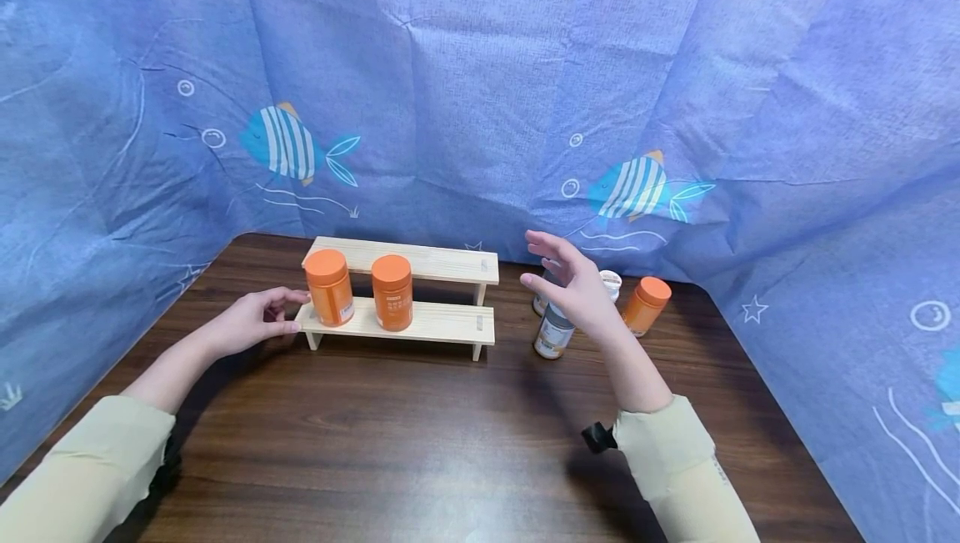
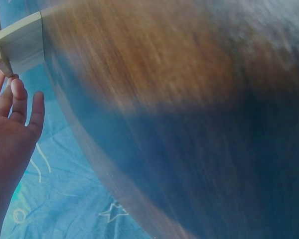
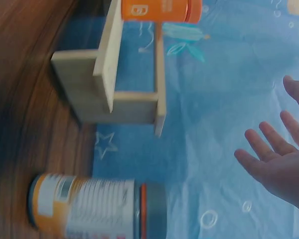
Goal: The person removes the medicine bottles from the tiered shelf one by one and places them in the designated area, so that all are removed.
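A two-tier wooden shelf rack [image 1: 442, 324] stands on the table. Two orange jars sit on its lower board, one orange jar [image 1: 328, 286] near the left end and a second orange jar [image 1: 393, 293] nearer the middle. My left hand [image 1: 251, 322] holds the left end of the lower board, thumb at the front corner and fingers behind. In the left wrist view its fingertips meet the wooden end [image 2: 22, 45]. My right hand [image 1: 573, 284] hovers empty, fingers spread, above a bottle with a dark lid [image 1: 553, 336]. The right wrist view shows that labelled bottle [image 3: 89, 205] beside the rack.
Right of the rack, behind my right hand, stand a white-lidded bottle [image 1: 611, 283] and another orange jar [image 1: 647, 306]. A further bottle there is partly hidden by the hand. A blue fish-patterned cloth [image 1: 480, 109] hangs behind the dark wooden table [image 1: 420, 434].
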Motion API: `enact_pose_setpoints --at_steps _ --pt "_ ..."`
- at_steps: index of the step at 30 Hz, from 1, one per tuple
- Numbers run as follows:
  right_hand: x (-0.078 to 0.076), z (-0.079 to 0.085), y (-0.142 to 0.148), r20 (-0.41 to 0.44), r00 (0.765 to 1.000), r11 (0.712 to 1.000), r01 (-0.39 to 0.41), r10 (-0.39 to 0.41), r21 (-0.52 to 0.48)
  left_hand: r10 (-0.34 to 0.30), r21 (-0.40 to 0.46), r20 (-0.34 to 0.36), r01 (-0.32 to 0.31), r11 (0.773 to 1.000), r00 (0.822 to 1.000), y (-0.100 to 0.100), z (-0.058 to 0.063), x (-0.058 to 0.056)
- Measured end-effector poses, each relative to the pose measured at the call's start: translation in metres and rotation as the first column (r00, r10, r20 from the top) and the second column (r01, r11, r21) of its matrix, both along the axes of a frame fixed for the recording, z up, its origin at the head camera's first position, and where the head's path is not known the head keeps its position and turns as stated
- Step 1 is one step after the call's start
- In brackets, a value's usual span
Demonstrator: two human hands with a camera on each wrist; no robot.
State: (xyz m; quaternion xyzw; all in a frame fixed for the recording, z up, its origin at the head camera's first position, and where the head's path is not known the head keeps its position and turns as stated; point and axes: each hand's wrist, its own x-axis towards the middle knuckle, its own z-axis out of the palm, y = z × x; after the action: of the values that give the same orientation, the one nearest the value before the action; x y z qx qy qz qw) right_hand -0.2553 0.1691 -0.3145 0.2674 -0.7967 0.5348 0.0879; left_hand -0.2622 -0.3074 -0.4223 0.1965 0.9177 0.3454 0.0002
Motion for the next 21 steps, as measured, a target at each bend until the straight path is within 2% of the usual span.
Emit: enact_pose_setpoints --at_steps 6,9,15,21 --pt "0.018 0.021 -0.026 0.010 0.999 0.999 -0.038 0.038 -0.036 -0.006 0.005 -0.002 0.006 1.000 1.000 0.001 0.000 -0.001" --pt "0.023 0.027 -0.038 0.007 0.999 0.998 -0.052 0.052 -0.046 -0.010 0.007 -0.007 0.010 1.000 1.000 0.002 -0.001 -0.003" --pt "0.023 0.028 -0.061 -0.014 0.994 0.992 -0.111 0.110 -0.064 -0.004 0.006 -0.002 0.004 1.000 1.000 0.001 -0.002 -0.003" --pt "0.021 0.026 -0.082 -0.037 0.990 0.987 -0.137 0.135 -0.078 -0.002 0.007 0.003 0.002 1.000 1.000 -0.001 -0.001 -0.001"
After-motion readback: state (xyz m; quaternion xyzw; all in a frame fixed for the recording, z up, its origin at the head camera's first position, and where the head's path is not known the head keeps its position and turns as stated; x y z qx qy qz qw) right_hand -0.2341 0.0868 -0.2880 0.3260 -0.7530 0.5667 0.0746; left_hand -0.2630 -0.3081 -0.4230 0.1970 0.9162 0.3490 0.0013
